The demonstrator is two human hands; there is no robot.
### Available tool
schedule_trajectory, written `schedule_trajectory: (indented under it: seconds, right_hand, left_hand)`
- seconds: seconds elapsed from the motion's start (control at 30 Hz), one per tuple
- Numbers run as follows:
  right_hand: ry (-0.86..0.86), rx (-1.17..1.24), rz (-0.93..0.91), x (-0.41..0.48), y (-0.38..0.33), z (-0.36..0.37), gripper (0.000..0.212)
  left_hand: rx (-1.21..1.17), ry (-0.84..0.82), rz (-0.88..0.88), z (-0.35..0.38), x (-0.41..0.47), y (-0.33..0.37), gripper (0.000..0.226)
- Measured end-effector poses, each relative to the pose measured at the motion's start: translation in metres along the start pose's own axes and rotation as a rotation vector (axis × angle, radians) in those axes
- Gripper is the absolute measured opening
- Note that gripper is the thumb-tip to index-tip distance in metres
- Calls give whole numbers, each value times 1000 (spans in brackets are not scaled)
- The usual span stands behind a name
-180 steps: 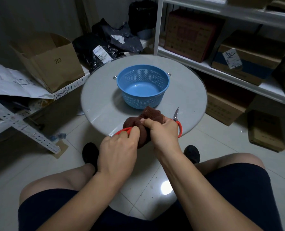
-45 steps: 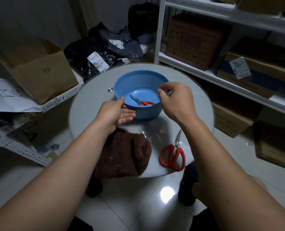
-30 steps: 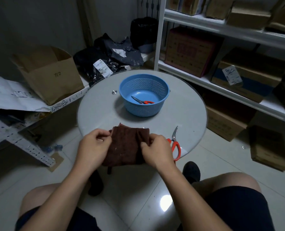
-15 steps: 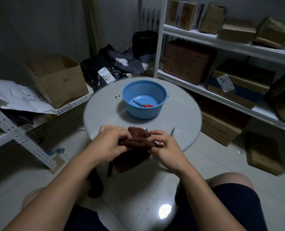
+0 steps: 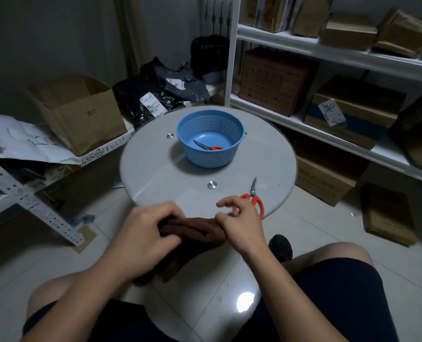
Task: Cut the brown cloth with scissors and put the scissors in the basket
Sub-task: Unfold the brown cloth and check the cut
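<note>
The brown cloth [image 5: 195, 230] is bunched lengthwise at the near edge of the round glass table [image 5: 155, 169], hanging off toward my lap. My left hand [image 5: 146, 228] grips its left end. At the cloth's right end is my right hand [image 5: 239, 223], thumb and fingers pinching it while the index finger lifts free. Orange-handled scissors [image 5: 255, 198] lie on the table just beyond my right hand, blades pointing away. A blue basket [image 5: 211, 124] stands at the table's middle with a second pair of orange-handled scissors [image 5: 208, 146] inside.
White shelving [image 5: 328, 53] with cardboard boxes runs along the right. An open cardboard box [image 5: 79, 112], papers and black bags [image 5: 155, 95] sit on the low rack to the left. More boxes stand on the floor at right. My knees are under the table's near edge.
Since half a second ago both hands have pulled the cloth nearer to me, off the table edge, stretching it sideways. The scissors by my right hand are uncovered. The view tilted up slightly.
</note>
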State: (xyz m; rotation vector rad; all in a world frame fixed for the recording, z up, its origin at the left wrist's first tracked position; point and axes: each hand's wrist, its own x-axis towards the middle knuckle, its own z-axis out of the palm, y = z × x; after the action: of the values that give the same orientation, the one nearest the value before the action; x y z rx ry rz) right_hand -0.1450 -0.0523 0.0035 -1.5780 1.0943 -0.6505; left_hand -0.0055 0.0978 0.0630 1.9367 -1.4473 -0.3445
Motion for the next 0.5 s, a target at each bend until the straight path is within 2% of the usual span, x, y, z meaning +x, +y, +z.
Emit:
schedule_trajectory:
  seconds: [0.07, 0.1, 0.17, 0.2, 0.23, 0.3, 0.33, 0.43, 0.5]
  right_hand:
    - [-145, 91, -156, 2, -8, -7, 22]
    - [-298, 246, -150, 2, -13, -12, 25]
    - [-606, 598, 41, 2, -22, -22, 48]
    - [-733, 627, 95, 3, -23, -27, 55]
    - [-798, 565, 76, 5, -22, -30, 50]
    - [-750, 379, -11, 8, -19, -35, 31]
    - [-694, 347, -9, 8, -16, -37, 29]
    - [-613, 439, 72, 10, -5, -42, 25]
    - [-618, 520, 83, 9, -1, -46, 24]
  left_hand:
    - [-126, 4, -83, -16, 18, 14, 17]
    - [-202, -24, -139, -23, 28, 19, 15]
    - [-363, -74, -281, -35, 49, 22, 12]
    - [-417, -86, -348, -40, 59, 19, 9]
    - [-448, -97, -402, -43, 67, 16, 10]
    - [-476, -129, -484, -46, 81, 8, 19]
    - [-489, -153, -518, -47, 85, 4, 23]
    - [-556, -204, -547, -41, 89, -8, 34]
    - [-499, -129, -501, -31, 85, -16, 40]
